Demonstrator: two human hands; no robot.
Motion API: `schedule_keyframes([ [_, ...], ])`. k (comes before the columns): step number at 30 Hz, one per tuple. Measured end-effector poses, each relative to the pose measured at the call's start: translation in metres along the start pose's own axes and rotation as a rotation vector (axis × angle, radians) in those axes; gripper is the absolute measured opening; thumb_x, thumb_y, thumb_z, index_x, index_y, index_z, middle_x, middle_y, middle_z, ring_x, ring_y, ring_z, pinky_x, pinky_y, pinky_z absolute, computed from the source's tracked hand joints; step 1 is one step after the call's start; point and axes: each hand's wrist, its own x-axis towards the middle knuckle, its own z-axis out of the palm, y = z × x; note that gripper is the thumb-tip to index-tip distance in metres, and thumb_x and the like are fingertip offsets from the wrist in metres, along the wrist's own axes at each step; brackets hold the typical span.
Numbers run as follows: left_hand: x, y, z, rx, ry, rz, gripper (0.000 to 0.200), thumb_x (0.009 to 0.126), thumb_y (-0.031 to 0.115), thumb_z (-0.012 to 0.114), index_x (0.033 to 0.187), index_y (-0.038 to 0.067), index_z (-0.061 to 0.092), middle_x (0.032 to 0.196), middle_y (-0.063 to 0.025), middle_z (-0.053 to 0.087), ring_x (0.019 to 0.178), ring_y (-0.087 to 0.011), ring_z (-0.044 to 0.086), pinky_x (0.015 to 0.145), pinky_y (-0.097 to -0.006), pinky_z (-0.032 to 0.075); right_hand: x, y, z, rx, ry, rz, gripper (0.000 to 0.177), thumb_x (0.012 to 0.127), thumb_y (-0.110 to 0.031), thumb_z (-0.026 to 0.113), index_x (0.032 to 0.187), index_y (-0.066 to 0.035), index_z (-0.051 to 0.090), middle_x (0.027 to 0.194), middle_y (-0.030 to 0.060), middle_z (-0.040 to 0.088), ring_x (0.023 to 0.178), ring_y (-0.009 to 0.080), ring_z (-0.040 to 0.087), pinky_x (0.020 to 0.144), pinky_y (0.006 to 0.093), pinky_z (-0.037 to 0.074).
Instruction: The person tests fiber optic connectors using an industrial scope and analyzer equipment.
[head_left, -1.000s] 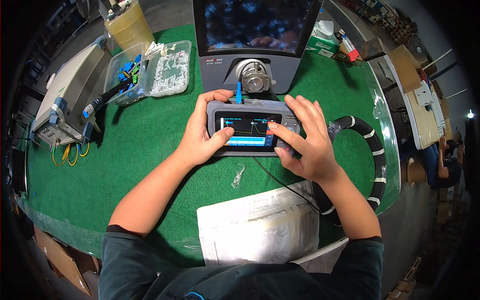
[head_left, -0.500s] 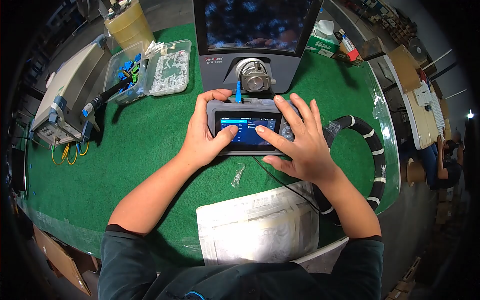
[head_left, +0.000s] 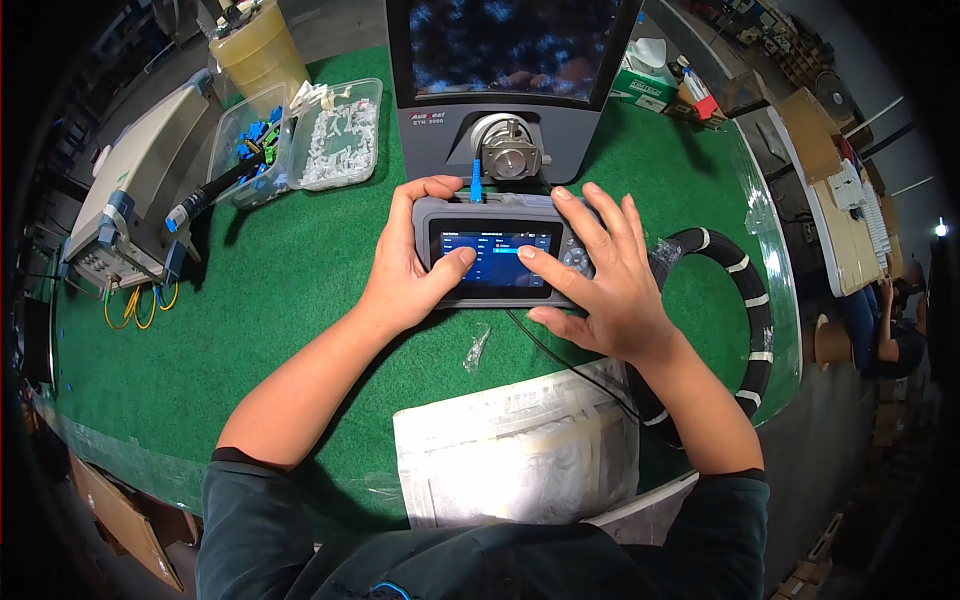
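Observation:
A dark grey handheld tester (head_left: 490, 290) with a lit menu screen (head_left: 488, 262) lies between both hands. My left hand (head_left: 408, 255) grips its left end, with the thumb lying over the screen and the fingers behind the upper corner. My right hand (head_left: 612, 290) is spread open over the right side. Its index fingertip is at the screen, and its other fingers reach over the round keypad (head_left: 575, 259) and top edge. A blue fiber connector (head_left: 476, 185) stands in the tester's top edge.
Behind the tester stands a monitor-like instrument (head_left: 415, 145) with a round metal fixture (head_left: 510, 155). Plastic tubs (head_left: 340, 183) of small connectors and a boxy instrument (head_left: 140, 170) are left. A black cable coil (head_left: 757, 310) lies right; a paper-covered sheet (head_left: 515, 460) lies in front.
The blue highlight on the screen has gone from the upper left and now shows in the right column, by my right index fingertip. Both hands stay almost in place.

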Motion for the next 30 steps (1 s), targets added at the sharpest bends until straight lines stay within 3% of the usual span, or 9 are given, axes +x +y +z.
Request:
schedule_keyframes([
  [14,0.0001,0.0007,0.0000,-0.023,-0.010,-0.008,0.061,0.079,0.005,0.071,0.133,0.006,0.041,0.142,-0.0154,0.048,0.125,-0.0226,0.052,0.109,-0.0386,0.043,0.0028,-0.0014,-0.0014,-0.023,-0.009,0.019,0.058,0.086,-0.055,0.073,0.137,-0.030,0.064,0.162,0.0199,0.038,0.144,0.0493,0.037,0.109,0.0770,0.032],
  [16,-0.0006,0.0012,0.0005,-0.038,-0.011,-0.034,0.062,0.084,0.020,0.073,0.134,0.006,0.040,0.145,-0.0170,0.046,0.129,-0.0233,0.049,0.113,-0.0408,0.039,0.0025,-0.0017,-0.0011,-0.022,-0.007,0.017,0.057,0.086,-0.055,0.073,0.137,-0.029,0.064,0.162,0.0199,0.038,0.144,0.0493,0.038,0.109,0.0769,0.032],
  [20,-0.0004,-0.0023,-0.0008,-0.041,-0.023,-0.022,0.063,0.083,0.018,0.074,0.134,0.006,0.040,0.145,-0.0167,0.046,0.129,-0.0234,0.048,0.113,-0.0406,0.039,0.0027,-0.0015,-0.0008,-0.017,-0.011,0.018,0.057,0.086,-0.055,0.073,0.136,-0.030,0.065,0.162,0.0199,0.038,0.144,0.0493,0.038,0.109,0.0767,0.031],
  [22,-0.0002,-0.0030,-0.0008,-0.019,-0.008,-0.006,0.065,0.077,0.006,0.074,0.134,0.006,0.040,0.142,-0.0155,0.047,0.126,-0.0230,0.051,0.110,-0.0387,0.042,0.0026,-0.0017,-0.0009,-0.012,-0.010,0.020,0.057,0.086,-0.055,0.073,0.136,-0.030,0.065,0.162,0.0198,0.038,0.144,0.0492,0.038,0.109,0.0765,0.031],
  [30,0.0002,-0.0030,-0.0017,-0.014,-0.020,0.001,0.066,0.075,0.004,0.072,0.133,0.006,0.040,0.143,-0.0158,0.047,0.128,-0.0235,0.050,0.111,-0.0394,0.041,0.0018,-0.0012,-0.0010,-0.003,-0.008,0.014,0.055,0.086,-0.054,0.073,0.136,-0.030,0.065,0.162,0.0197,0.038,0.144,0.0493,0.038,0.110,0.0764,0.031],
])
